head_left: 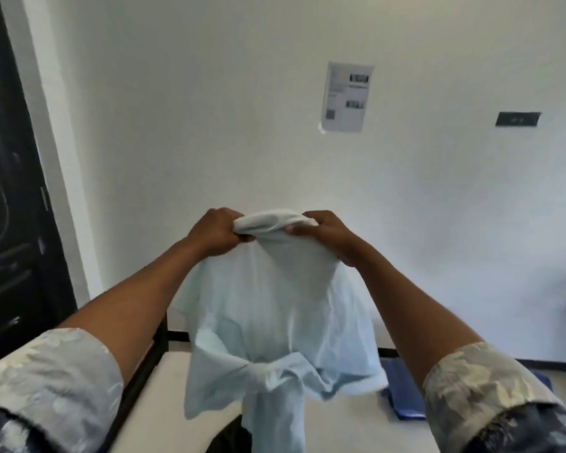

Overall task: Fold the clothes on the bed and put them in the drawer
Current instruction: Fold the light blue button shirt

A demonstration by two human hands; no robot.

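Note:
A pale blue shirt (275, 325) hangs in the air in front of me, bunched at the top and twisted lower down. My left hand (214, 232) grips the bunched top edge on the left. My right hand (327, 233) grips the same edge on the right, a hand's width away. The shirt's lower part dangles over the white bed (174, 387) and hides a dark item beneath it. No drawer is in view.
A blue cloth (402, 390) lies on the bed at the right. The bed's dark frame (144, 377) runs along its left side. A black door (10, 191) stands at the left. A paper sheet (347, 96) is stuck on the white wall ahead.

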